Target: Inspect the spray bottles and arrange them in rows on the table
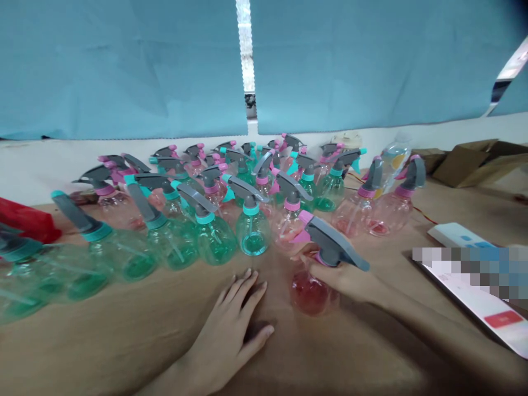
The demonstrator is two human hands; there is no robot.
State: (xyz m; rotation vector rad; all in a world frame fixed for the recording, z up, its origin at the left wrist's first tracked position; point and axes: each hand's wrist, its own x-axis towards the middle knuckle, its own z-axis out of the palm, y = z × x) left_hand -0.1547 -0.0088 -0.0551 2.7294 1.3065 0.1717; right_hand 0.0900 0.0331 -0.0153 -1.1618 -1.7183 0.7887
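My right hand (330,272) is wrapped round the neck of a pink spray bottle (311,294) with a grey and pink trigger head. The bottle looks upright, close to the tabletop; whether its base touches I cannot tell. My left hand (235,322) lies flat on the wooden table, fingers spread, holding nothing. Just beyond its fingertips stands a clear spray bottle (253,234) with a turquoise collar. Behind the held bottle is another pink-collared spray bottle (284,220). A green spray bottle (216,242) stands to the left of these.
Several more green and pink spray bottles fill the table (124,346) toward the back and left. At right lie a phone-like screen (466,308), a white box (457,234) and open cardboard (466,162). Red material (25,220) sits far left; a blue sheet (144,66) hangs behind.
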